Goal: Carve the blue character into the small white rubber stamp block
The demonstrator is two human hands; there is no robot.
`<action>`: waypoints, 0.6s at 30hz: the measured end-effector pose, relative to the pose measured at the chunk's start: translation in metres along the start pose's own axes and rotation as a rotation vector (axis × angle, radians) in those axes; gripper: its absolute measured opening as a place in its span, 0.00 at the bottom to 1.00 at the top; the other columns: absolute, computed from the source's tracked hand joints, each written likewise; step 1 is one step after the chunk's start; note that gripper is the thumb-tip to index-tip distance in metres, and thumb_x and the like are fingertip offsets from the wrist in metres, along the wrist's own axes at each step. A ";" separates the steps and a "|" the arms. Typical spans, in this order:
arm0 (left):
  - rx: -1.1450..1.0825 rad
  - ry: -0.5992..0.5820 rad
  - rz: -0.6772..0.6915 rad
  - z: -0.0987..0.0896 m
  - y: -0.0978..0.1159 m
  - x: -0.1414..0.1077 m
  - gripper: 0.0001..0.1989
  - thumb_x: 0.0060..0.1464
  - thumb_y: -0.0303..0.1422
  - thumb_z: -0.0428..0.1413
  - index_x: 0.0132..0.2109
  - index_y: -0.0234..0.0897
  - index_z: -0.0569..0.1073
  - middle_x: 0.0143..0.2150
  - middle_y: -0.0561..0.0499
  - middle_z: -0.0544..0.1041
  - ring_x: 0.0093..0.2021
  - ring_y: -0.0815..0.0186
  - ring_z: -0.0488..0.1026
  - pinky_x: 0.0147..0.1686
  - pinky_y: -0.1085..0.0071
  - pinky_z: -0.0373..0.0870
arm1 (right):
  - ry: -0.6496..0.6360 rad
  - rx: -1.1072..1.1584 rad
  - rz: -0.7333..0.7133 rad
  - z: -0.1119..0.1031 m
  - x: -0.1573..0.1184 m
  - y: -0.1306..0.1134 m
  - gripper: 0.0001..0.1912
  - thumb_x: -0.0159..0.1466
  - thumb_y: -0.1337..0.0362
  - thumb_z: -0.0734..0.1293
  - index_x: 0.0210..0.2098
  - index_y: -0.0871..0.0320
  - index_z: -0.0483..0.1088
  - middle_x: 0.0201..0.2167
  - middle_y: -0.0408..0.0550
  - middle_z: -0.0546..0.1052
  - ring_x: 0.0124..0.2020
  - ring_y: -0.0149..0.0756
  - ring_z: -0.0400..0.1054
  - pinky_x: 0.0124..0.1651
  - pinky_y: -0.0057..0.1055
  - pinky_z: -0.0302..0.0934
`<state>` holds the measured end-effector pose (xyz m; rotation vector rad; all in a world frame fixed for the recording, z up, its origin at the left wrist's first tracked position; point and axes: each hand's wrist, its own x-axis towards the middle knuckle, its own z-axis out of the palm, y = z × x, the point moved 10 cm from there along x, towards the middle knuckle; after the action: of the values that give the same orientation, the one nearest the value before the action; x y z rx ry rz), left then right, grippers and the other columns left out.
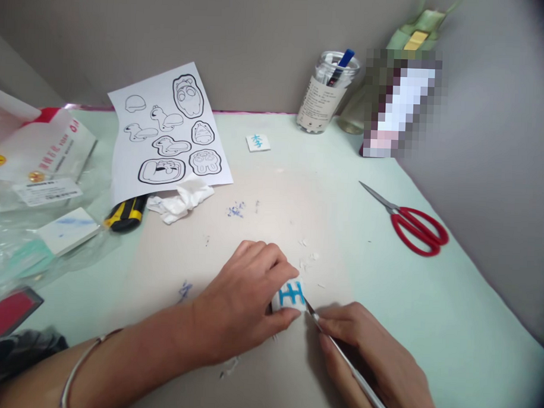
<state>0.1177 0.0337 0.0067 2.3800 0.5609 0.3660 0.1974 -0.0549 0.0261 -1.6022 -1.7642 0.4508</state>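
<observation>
Between the thumb and fingers of my left hand is a small white carving block, marked on top with a blue character. My right hand grips a slim silver carving knife like a pen. The blade's tip meets the right edge of the block, beside the blue strokes. Small white shavings lie on the board just beyond the block. A second white block with a blue character rests farther back.
Red-handled scissors lie at right. A jar of pens, a green bottle and a blurred upright object stand behind. Leftward are a printed sheet, crumpled tissue, a yellow-black cutter, plastic bags and a red ink pad.
</observation>
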 end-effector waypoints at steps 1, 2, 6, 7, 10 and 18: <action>0.002 0.000 0.001 0.000 0.000 0.000 0.13 0.56 0.33 0.58 0.47 0.35 0.70 0.44 0.48 0.70 0.45 0.59 0.63 0.48 0.60 0.58 | 0.020 0.005 0.007 0.000 -0.001 0.000 0.10 0.65 0.73 0.60 0.41 0.56 0.70 0.33 0.48 0.74 0.34 0.34 0.71 0.33 0.27 0.66; 0.003 0.001 0.001 0.000 0.000 0.000 0.13 0.56 0.34 0.57 0.47 0.35 0.71 0.44 0.48 0.70 0.45 0.59 0.63 0.48 0.60 0.58 | 0.040 0.008 0.014 0.000 -0.002 0.000 0.11 0.66 0.73 0.59 0.41 0.56 0.70 0.33 0.48 0.74 0.33 0.34 0.71 0.32 0.28 0.66; 0.008 -0.001 0.000 0.000 0.000 0.000 0.12 0.56 0.34 0.57 0.47 0.35 0.71 0.44 0.48 0.70 0.45 0.59 0.63 0.48 0.60 0.58 | 0.079 0.003 0.035 0.001 -0.003 -0.001 0.09 0.66 0.71 0.59 0.39 0.55 0.70 0.31 0.47 0.74 0.30 0.34 0.71 0.31 0.28 0.65; 0.008 0.002 0.001 -0.001 0.000 0.000 0.12 0.56 0.34 0.57 0.47 0.35 0.71 0.44 0.48 0.70 0.45 0.59 0.63 0.48 0.60 0.58 | 0.078 0.001 0.033 0.001 -0.003 -0.001 0.09 0.66 0.71 0.59 0.39 0.55 0.70 0.31 0.47 0.74 0.30 0.34 0.71 0.30 0.28 0.65; 0.008 0.004 0.003 -0.001 0.000 0.000 0.12 0.56 0.33 0.57 0.47 0.35 0.71 0.43 0.48 0.70 0.45 0.60 0.63 0.48 0.61 0.58 | 0.054 -0.015 0.012 0.001 -0.003 -0.001 0.09 0.66 0.72 0.58 0.39 0.56 0.69 0.31 0.46 0.74 0.31 0.33 0.70 0.31 0.28 0.65; 0.019 -0.002 0.010 0.000 0.002 0.000 0.12 0.57 0.34 0.57 0.47 0.35 0.71 0.43 0.48 0.70 0.44 0.59 0.63 0.47 0.61 0.59 | -0.015 -0.177 -0.166 0.008 -0.007 -0.006 0.08 0.65 0.74 0.59 0.39 0.58 0.68 0.29 0.47 0.74 0.29 0.33 0.68 0.30 0.28 0.64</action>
<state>0.1181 0.0327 0.0078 2.4023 0.5537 0.3644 0.1878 -0.0612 0.0225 -1.5572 -1.9766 0.2342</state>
